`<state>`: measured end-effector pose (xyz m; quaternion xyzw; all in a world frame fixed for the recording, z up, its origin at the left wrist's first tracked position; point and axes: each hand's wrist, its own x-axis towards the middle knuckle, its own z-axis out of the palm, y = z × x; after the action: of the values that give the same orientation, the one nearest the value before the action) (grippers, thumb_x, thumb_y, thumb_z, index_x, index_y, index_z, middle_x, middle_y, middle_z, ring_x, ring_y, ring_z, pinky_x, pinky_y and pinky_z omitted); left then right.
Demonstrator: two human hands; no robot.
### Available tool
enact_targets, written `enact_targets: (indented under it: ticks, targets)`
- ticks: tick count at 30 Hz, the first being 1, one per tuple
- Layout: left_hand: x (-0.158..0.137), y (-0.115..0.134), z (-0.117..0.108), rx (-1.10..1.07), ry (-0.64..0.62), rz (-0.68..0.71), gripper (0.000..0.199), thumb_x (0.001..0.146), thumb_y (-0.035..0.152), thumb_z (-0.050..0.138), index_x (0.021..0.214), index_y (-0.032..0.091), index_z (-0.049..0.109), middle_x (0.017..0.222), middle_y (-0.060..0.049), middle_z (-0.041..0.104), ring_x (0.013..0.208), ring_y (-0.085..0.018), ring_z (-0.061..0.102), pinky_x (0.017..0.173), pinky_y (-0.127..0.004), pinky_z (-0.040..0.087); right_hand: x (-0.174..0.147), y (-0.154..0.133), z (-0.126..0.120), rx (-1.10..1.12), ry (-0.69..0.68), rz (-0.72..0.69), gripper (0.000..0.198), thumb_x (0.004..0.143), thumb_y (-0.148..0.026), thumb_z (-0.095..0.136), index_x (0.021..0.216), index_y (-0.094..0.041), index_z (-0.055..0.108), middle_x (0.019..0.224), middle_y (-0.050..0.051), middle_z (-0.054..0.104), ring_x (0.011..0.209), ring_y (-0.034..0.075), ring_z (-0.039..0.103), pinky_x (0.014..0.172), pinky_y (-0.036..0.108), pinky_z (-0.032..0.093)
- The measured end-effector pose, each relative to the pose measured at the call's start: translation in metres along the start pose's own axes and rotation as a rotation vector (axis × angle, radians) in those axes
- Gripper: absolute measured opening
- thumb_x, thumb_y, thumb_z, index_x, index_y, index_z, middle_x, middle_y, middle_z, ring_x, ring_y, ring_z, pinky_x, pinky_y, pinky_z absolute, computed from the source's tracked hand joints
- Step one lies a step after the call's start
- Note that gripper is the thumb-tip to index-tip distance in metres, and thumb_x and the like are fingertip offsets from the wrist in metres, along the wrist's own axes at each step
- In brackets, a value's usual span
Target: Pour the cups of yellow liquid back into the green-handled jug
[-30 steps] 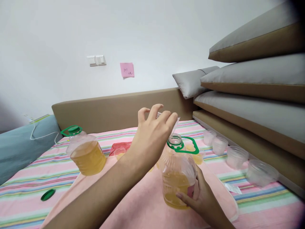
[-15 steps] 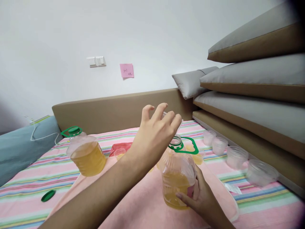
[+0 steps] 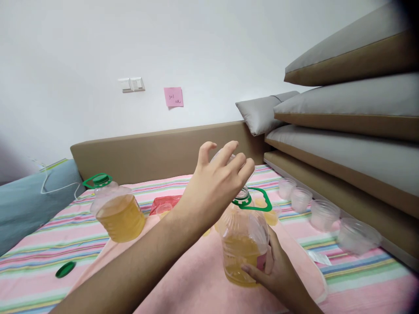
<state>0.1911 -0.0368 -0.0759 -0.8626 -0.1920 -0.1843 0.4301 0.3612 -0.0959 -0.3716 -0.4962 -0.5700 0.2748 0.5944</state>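
My left hand [image 3: 214,185] is closed around a clear plastic cup [image 3: 217,154], mostly hidden behind the fingers, just above the mouth of a large plastic bottle. This bottle [image 3: 242,248] stands upright, uncapped, with a green ring handle [image 3: 266,199] and yellow liquid in its lower part. Low on its right side, my right hand [image 3: 276,272] grips it, thumb across the front. Behind it, partly covered, is a cup of yellow liquid [image 3: 271,217]. A green cap [image 3: 66,269] lies on the striped sheet at the left.
A second bottle of yellow liquid [image 3: 121,218], capped, stands at left. Near a red package [image 3: 160,202] is another clear cup [image 3: 164,210]. Several clear containers [image 3: 324,215] line the right side beside stacked cushions [image 3: 347,126]. A pink cloth [image 3: 193,270] lies under the bottle.
My left hand has shifted slightly right with the cup, whose rim now shows more between the fingers. My right hand and the bottle stay put.
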Motion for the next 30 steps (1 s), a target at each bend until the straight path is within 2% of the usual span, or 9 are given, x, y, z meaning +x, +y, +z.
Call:
enact_targets:
  ticks: [5,13,19,25,30]
  targets:
    - [0.0003,-0.0004,-0.0008,0.015,-0.010,0.012,0.061,0.087,-0.018,0.049,0.135,0.016,0.065,0.140,-0.010,0.075,0.149,-0.033,0.055,0.114,-0.056,0.043,0.0019,-0.0033,0.0005,-0.003,0.008,-0.021,0.116,0.085,-0.055,0.090,0.174,-0.030,0.019,0.178,0.019,0.035,0.168,0.040,0.029,0.136,0.064,0.028]
    - [0.0006,-0.0020,-0.0028,0.030,-0.020,0.048,0.061,0.088,-0.017,0.047,0.137,0.014,0.064,0.138,-0.010,0.076,0.148,-0.033,0.057,0.117,-0.057,0.046,0.0009,0.0013,0.0014,0.011,0.001,0.002,0.121,0.084,-0.057,0.090,0.174,-0.028,0.015,0.179,0.022,0.029,0.169,0.039,0.027,0.138,0.065,0.024]
    - [0.0004,-0.0026,-0.0041,0.030,-0.026,0.056,0.063,0.087,-0.018,0.047,0.139,0.014,0.064,0.139,-0.012,0.076,0.149,-0.033,0.057,0.118,-0.057,0.045,0.0010,-0.0014,0.0023,0.024,-0.005,0.005,0.118,0.086,-0.059,0.088,0.174,-0.029,0.014,0.178,0.023,0.029,0.168,0.038,0.030,0.136,0.066,0.026]
    - [0.0017,-0.0029,-0.0051,0.015,-0.028,0.059,0.056,0.090,-0.014,0.054,0.135,0.018,0.065,0.139,-0.010,0.076,0.149,-0.033,0.057,0.119,-0.058,0.044,0.0012,0.0026,0.0003,-0.011,0.002,-0.015,0.120,0.085,-0.057,0.090,0.175,-0.028,0.015,0.179,0.022,0.031,0.168,0.039,0.030,0.136,0.065,0.029]
    - [0.0011,-0.0030,-0.0037,0.016,-0.025,0.069,0.061,0.089,-0.017,0.046,0.139,0.014,0.064,0.141,-0.011,0.076,0.149,-0.033,0.057,0.119,-0.059,0.044,0.0009,0.0025,0.0004,-0.030,0.019,-0.012,0.118,0.085,-0.056,0.089,0.174,-0.029,0.018,0.179,0.019,0.033,0.167,0.040,0.034,0.135,0.064,0.032]
